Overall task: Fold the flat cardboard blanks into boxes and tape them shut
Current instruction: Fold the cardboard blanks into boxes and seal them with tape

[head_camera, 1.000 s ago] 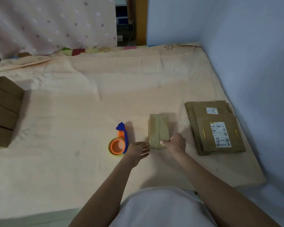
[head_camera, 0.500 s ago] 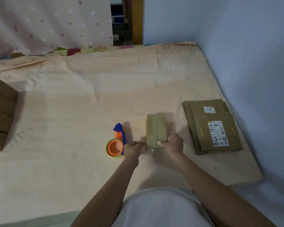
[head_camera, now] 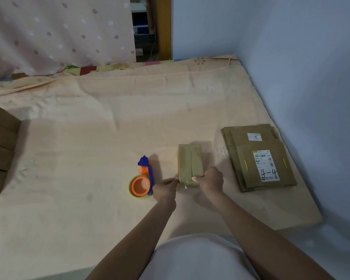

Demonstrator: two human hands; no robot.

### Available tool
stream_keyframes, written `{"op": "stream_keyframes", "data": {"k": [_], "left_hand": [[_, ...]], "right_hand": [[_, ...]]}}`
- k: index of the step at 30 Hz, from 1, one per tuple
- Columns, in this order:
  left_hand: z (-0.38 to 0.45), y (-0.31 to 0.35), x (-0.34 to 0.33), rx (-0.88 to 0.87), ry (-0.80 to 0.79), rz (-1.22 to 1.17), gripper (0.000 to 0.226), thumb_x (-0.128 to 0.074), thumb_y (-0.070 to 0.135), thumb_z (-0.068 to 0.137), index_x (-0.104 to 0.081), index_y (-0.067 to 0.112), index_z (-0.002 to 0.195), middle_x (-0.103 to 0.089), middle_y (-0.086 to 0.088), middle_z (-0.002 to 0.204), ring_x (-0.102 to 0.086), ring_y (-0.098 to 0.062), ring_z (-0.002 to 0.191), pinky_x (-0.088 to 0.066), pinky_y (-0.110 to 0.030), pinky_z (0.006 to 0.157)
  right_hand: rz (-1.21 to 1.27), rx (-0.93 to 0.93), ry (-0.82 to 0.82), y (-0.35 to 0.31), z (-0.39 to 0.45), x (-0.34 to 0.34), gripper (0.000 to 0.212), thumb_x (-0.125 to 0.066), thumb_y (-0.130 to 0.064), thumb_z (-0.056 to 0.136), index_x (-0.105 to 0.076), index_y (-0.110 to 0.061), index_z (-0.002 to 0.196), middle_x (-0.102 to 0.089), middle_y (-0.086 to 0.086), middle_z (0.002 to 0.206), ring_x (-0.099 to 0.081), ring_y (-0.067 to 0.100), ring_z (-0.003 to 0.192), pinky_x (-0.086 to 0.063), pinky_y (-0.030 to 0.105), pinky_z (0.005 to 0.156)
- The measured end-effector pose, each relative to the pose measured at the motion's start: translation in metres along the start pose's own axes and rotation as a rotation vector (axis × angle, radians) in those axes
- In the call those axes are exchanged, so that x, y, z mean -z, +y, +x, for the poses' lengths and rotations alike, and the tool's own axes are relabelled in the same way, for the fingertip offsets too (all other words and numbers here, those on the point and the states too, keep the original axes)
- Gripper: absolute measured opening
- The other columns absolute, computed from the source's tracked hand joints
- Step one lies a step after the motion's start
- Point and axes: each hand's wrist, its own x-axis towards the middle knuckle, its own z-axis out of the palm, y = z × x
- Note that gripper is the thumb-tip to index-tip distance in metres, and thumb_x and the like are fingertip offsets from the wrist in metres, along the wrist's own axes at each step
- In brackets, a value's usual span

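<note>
Holding the closed box (head_camera: 190, 164), both hands' grips, left (head_camera: 165, 188) and right (head_camera: 209, 179), pinch its near end.

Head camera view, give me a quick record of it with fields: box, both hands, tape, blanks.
box: small folded box lying on the sheet, seam up
right hand: grips its near right corner
left hand: at its near left corner, fingers curled
tape dispenser: lying left of the box, untouched
flat blanks: stack to the right, labelled 4-4
</note>
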Motion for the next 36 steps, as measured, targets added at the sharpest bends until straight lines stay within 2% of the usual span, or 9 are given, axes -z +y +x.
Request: {"op": "stream_keyframes", "data": {"k": [8, 10, 12, 14, 17, 22, 27, 32, 36], "left_hand": [[-0.024, 0.009, 0.008, -0.491, -0.147, 0.562, 0.04, -0.048, 0.015, 0.101, -0.05, 0.008, 0.062, -0.041, 0.0, 0.053, -0.034, -0.017, 0.056, -0.028, -0.03, 0.052], [-0.023, 0.014, 0.012, -0.566, -0.205, 0.623, 0.027, -0.047, 0.009, 0.1, -0.064, 0.015, 0.08, -0.056, -0.002, 0.059, -0.04, -0.017, 0.055, -0.03, -0.024, 0.049], [-0.022, 0.016, 0.018, -0.684, -0.242, 0.67, 0.037, -0.047, 0.003, 0.098, -0.065, 0.021, 0.125, -0.07, -0.008, 0.073, -0.047, -0.012, 0.051, -0.036, -0.02, 0.051], [-0.019, 0.015, 0.025, -0.827, -0.276, 0.777, 0.046, -0.048, -0.004, 0.095, -0.065, 0.021, 0.13, -0.076, -0.008, 0.088, -0.06, -0.016, 0.061, -0.045, -0.02, 0.061], [-0.007, 0.014, 0.03, -0.998, -0.354, 0.904, 0.046, -0.055, -0.01, 0.089, -0.072, 0.02, 0.12, -0.075, -0.008, 0.1, -0.069, -0.025, 0.088, -0.056, -0.035, 0.08], [0.009, 0.024, 0.041, -1.274, -0.46, 1.128, 0.043, -0.07, -0.002, 0.085, -0.07, 0.018, 0.123, -0.07, -0.009, 0.103, -0.061, -0.029, 0.1, -0.055, -0.036, 0.077], [0.012, 0.025, 0.034, -1.336, -0.468, 1.085, 0.033, -0.075, 0.006, 0.084, -0.073, 0.013, 0.116, -0.064, -0.008, 0.098, -0.056, -0.024, 0.1, -0.055, -0.034, 0.08], [0.015, 0.024, 0.028, -1.362, -0.473, 1.011, 0.03, -0.08, 0.0, 0.075, -0.075, 0.009, 0.103, -0.065, -0.008, 0.089, -0.047, -0.016, 0.093, -0.039, -0.019, 0.08], [0.021, 0.026, 0.029, -1.39, -0.495, 1.066, 0.031, -0.082, 0.004, 0.075, -0.074, 0.009, 0.104, -0.066, -0.006, 0.09, -0.057, -0.023, 0.091, -0.04, -0.021, 0.078]], "right_hand": [[-0.052, 0.078, 0.018, -0.001, -0.004, 0.002, 0.047, -0.085, -0.027, 0.078, -0.04, -0.016, 0.067, -0.054, 0.005, 0.079, -0.054, 0.025, 0.074, -0.032, 0.027, 0.054], [-0.07, 0.097, -0.02, -0.002, -0.003, 0.006, 0.044, -0.084, -0.028, 0.079, -0.044, -0.014, 0.067, -0.055, 0.005, 0.079, -0.056, 0.026, 0.074, -0.031, 0.027, 0.051], [-0.152, 0.172, -0.07, 0.0, -0.003, 0.013, 0.029, -0.076, -0.023, 0.087, -0.055, -0.008, 0.073, -0.062, 0.011, 0.083, -0.061, 0.029, 0.08, -0.038, 0.026, 0.056], [-0.188, 0.292, -0.099, 0.007, -0.004, 0.018, 0.01, -0.06, -0.008, 0.094, -0.067, -0.003, 0.099, -0.068, 0.016, 0.095, -0.066, 0.033, 0.092, -0.046, 0.028, 0.068], [-0.089, 0.445, -0.171, 0.025, -0.005, 0.029, 0.058, -0.049, 0.005, 0.095, -0.049, -0.018, 0.147, -0.069, 0.01, 0.11, -0.067, 0.025, 0.099, -0.054, 0.028, 0.085], [-0.261, 0.641, -0.284, 0.05, 0.007, 0.041, 0.065, -0.056, 0.007, 0.094, -0.048, -0.032, 0.145, -0.07, 0.009, 0.124, -0.069, 0.017, 0.102, -0.042, 0.01, 0.081], [-0.329, 0.726, -0.252, 0.048, 0.011, 0.043, 0.057, -0.067, -0.006, 0.093, -0.05, -0.022, 0.146, -0.071, 0.011, 0.121, -0.069, 0.021, 0.105, -0.032, 0.005, 0.078], [-0.3, 0.771, -0.204, 0.051, 0.013, 0.034, 0.056, -0.073, -0.012, 0.09, -0.055, -0.014, 0.142, -0.071, 0.012, 0.122, -0.069, 0.027, 0.106, -0.038, 0.011, 0.083], [-0.367, 0.794, -0.176, 0.051, 0.012, 0.03, 0.056, -0.07, -0.018, 0.093, -0.051, -0.018, 0.146, -0.071, 0.013, 0.122, -0.069, 0.032, 0.104, -0.051, 0.034, 0.086]]}}
